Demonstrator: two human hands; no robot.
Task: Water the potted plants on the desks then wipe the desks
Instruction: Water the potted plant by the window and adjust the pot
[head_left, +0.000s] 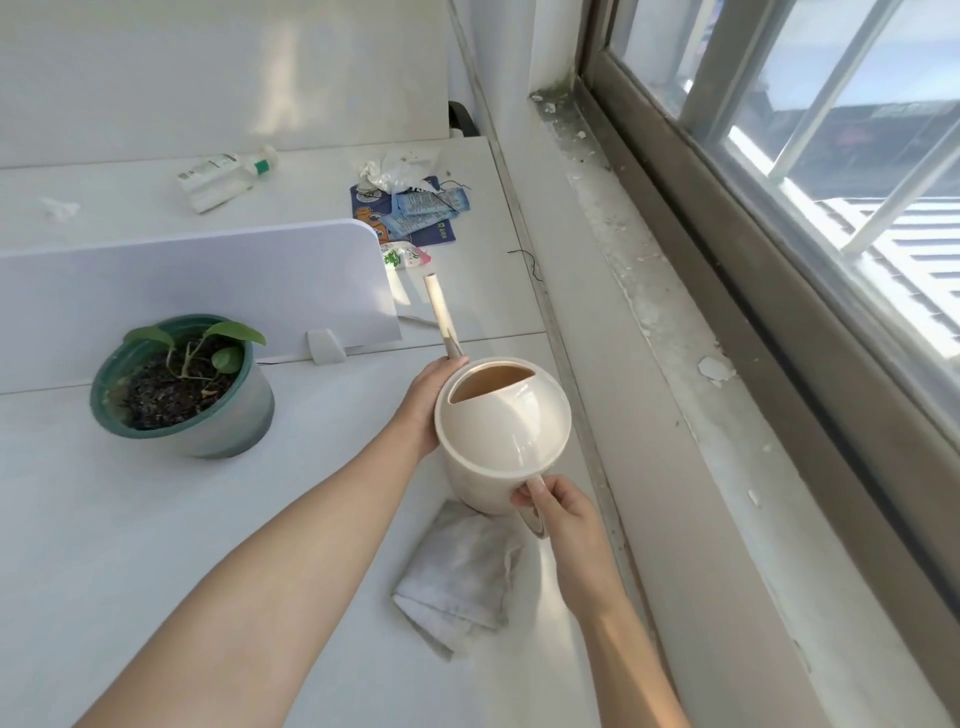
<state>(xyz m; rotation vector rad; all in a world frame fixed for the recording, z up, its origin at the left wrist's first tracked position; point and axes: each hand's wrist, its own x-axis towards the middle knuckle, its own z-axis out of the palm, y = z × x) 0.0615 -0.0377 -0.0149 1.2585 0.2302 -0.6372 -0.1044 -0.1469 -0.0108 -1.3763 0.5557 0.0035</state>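
Watering can (501, 431), head view: cream and round-bodied, at lower centre of the frame. It is held above the worktop (156, 545) and over a crumpled grey cloth (462, 571); whether its base touches the cloth cannot be told.
Right hand (558, 512): grip closed round the handle (537, 519) on the can's near side.
Left hand (423, 405): grip wrapped on the body's left flank, under the spout root; fingertips hidden behind the can.
Spout (441, 317): long axis runs up-frame from the body, leaning slightly left. The tip points towards the white divider (208, 280), not the plant.
Potted plant (182, 387): green pot with dark soil, left of centre, well apart from the can.
Step in hand (judged): bringing the can to the pot.
Good practice (judged): hold the body level in transit and swing the spout left over the soil before tilting. Tilt from the handle, steady with the left hand, and pour slowly to spare the worktop splashes.
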